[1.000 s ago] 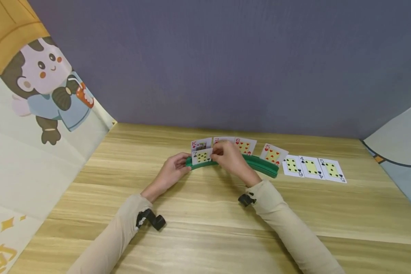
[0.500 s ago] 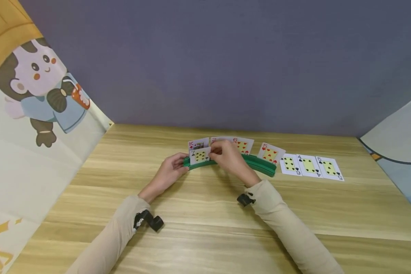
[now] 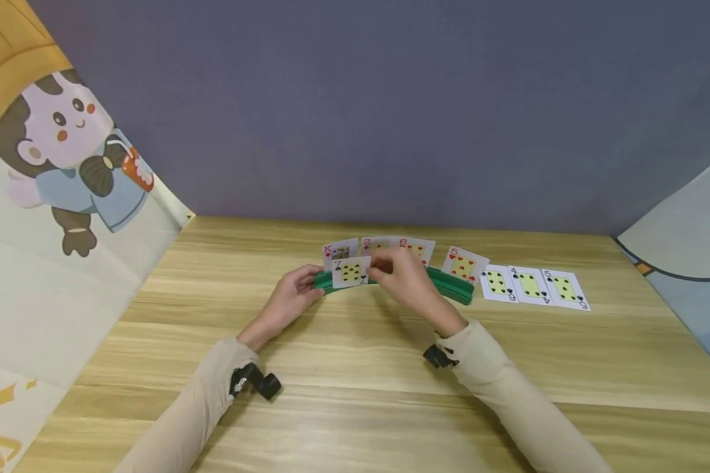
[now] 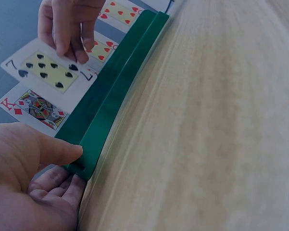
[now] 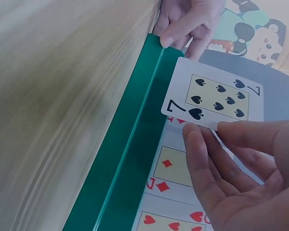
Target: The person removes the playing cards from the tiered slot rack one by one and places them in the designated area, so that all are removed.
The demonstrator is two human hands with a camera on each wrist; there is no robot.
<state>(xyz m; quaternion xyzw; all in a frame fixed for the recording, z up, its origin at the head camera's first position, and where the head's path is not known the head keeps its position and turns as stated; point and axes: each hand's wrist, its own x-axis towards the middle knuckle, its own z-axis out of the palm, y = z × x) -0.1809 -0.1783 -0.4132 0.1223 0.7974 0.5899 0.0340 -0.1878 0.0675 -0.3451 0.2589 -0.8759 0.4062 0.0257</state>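
Observation:
My right hand [image 3: 405,279] pinches the seven of spades [image 5: 216,94] by its right edge, thumb on the face and fingers behind. In both wrist views the card's whole face shows, its lower edge overlapping the curved green card holder [image 3: 452,287]. My left hand [image 3: 286,297] grips the holder's left end, thumb [image 4: 62,151] on top and fingers underneath. Standing in the holder are the king of diamonds [image 4: 43,108], partly covered by the seven, the two of diamonds [image 5: 170,166], partly behind my right hand, the six of hearts [image 3: 423,251] and, after a gap, the five of hearts [image 3: 464,264].
Face up on the wooden table [image 3: 355,394], right of the holder, lie the six of spades [image 3: 497,282], the four of spades [image 3: 529,284] and the five of spades [image 3: 565,289] in a row. A dark panel [image 3: 355,118] rises behind the table.
The seven of spades, in my right hand, has shifted slightly right and toward me, uncovering the holder's left end more. My left hand keeps its grip. The head view has drifted slightly.

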